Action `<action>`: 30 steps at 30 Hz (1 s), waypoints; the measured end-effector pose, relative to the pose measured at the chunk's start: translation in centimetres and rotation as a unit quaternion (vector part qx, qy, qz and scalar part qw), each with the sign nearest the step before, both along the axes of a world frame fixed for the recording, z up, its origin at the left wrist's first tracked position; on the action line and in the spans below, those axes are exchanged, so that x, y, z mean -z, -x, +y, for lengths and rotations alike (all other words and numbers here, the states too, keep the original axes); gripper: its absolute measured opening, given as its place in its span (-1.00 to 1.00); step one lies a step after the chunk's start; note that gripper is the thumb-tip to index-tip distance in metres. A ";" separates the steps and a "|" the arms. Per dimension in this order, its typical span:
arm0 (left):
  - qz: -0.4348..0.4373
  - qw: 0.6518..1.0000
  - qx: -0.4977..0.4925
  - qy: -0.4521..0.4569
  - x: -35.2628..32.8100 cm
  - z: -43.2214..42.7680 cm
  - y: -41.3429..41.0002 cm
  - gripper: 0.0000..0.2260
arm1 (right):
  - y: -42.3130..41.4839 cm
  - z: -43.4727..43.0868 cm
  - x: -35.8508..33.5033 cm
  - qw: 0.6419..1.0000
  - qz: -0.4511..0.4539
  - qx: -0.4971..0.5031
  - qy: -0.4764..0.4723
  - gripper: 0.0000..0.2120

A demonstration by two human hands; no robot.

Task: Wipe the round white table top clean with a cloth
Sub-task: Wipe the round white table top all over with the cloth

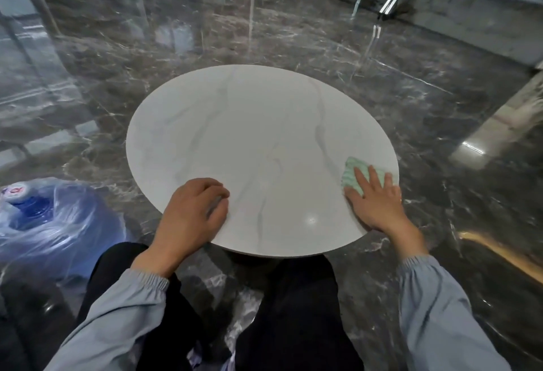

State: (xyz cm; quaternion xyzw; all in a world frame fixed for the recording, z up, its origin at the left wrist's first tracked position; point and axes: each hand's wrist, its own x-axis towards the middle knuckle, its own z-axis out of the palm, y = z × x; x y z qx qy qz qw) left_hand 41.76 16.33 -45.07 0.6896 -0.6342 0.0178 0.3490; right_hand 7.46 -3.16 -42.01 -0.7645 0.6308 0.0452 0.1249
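The round white table top [249, 141] with faint grey veins fills the middle of the head view. A folded pale green cloth [354, 176] lies near its right edge. My right hand [374, 201] presses flat on the cloth, fingers spread over its near half. My left hand [195, 213] rests on the near left rim of the table, fingers curled loosely, holding nothing.
A blue water jug wrapped in clear plastic [44, 217] stands on the floor at the left. Glossy dark marble floor [293, 32] surrounds the table. Clear chair legs [373, 23] stand at the back right. My dark-trousered knees [293, 297] sit under the near edge.
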 end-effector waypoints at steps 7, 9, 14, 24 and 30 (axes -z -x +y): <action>0.005 1.000 -0.025 0.002 0.0 0.1 0.5 -0.75 | -11.8 11.3 0.8 0.977 -0.014 -0.212 0.036 -0.31; -0.001 1.000 -0.027 0.005 0.1 0.2 0.5 -0.76 | -12.8 14.3 0.8 0.961 -0.041 -0.270 0.035 -0.35; -0.010 0.999 -0.035 0.009 0.3 0.0 0.5 -0.78 | -6.8 9.4 0.2 0.971 -0.060 -0.228 0.030 -0.41; 0.000 1.000 -0.025 -0.007 0.2 0.1 0.4 -0.80 | -0.2 2.6 0.1 0.998 -0.011 -0.061 0.028 -0.39; -0.007 0.999 -0.051 0.004 -0.1 0.2 -1.2 -0.82 | -6.8 13.1 0.0 0.963 -0.017 -0.266 0.040 -0.40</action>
